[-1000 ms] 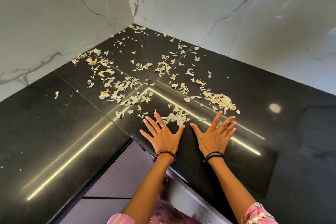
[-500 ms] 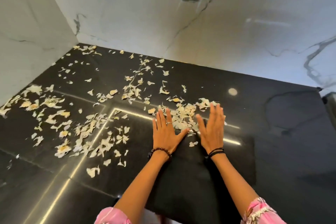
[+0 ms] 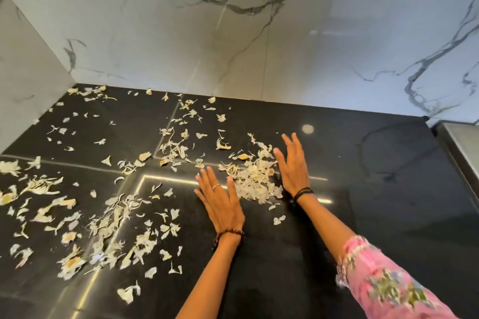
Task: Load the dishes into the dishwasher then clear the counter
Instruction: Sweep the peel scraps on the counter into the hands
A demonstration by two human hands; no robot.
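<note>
Both hands flat on black counter (image 3: 363, 215), bracketing a heap of peel scraps.

Left hand (image 3: 220, 202): palm down, fingers straight, ring on one finger, beaded bracelet at wrist. Right hand (image 3: 293, 166): on edge, fingers extended, dark wrist bands, pink floral sleeve (image 3: 383, 282). Gathered pile (image 3: 252, 180) sits between them, touching the right palm. Loose scraps (image 3: 103, 220) spread from 7 to 11 o'clock of the pile. Marble wall (image 3: 233, 33) at 12.

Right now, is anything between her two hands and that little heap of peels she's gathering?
Nothing visible. The left hand and right hand lie flat on the black counter, flanking the heap of peels.
</note>
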